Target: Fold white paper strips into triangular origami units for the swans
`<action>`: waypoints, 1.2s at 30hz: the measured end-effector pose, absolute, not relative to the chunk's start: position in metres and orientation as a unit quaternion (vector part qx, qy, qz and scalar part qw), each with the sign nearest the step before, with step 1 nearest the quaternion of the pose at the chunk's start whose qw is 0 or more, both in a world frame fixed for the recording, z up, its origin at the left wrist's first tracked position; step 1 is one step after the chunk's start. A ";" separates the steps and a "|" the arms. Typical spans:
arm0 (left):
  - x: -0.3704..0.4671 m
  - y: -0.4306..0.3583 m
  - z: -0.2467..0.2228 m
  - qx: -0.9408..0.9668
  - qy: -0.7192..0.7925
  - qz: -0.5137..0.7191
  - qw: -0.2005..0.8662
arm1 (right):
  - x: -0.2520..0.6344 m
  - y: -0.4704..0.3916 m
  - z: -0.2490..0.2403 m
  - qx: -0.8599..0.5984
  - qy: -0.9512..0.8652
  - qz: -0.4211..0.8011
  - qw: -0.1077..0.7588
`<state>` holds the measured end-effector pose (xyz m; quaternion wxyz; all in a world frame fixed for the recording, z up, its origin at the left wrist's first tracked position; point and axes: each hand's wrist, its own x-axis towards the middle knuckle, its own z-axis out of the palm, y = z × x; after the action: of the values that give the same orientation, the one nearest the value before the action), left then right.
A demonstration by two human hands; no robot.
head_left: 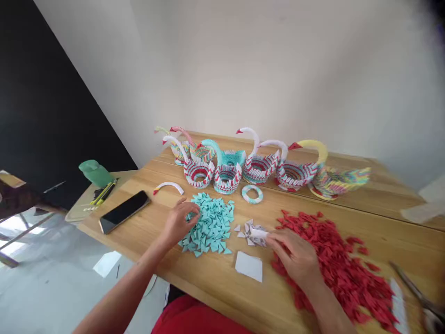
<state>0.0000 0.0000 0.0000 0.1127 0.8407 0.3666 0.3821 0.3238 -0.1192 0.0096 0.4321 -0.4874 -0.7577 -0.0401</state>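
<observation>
My left hand (181,219) hovers at the left edge of a heap of teal folded paper triangles (210,227). Its fingers are curled but apart, and I see nothing held between them. Between the thumb and fingers of my right hand (295,255) is a small white paper piece (259,234). That hand is closed on the paper's right end, above a little pile of white and grey paper triangles (249,227). A stack of white paper slips (249,266) lies just in front. Red folded paper triangles (342,269) spread under and beside my right forearm.
Several folded-paper swans (227,174) line the back near the wall. In front lie a paper ring (252,194) and a curved white neck piece (169,185). A phone (124,211) is at left, scissors (417,290) at right. A green bag (94,172) sits beyond the table's left edge.
</observation>
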 end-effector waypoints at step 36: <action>0.059 -0.061 0.034 0.787 0.271 0.478 0.281 | 0.301 -0.122 0.017 -0.477 -0.742 0.007 0.470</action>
<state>0.0594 -0.0607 0.0335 0.2807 0.7871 0.2708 0.4778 0.3008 -0.1223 0.0167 0.4699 -0.4774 -0.7424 0.0067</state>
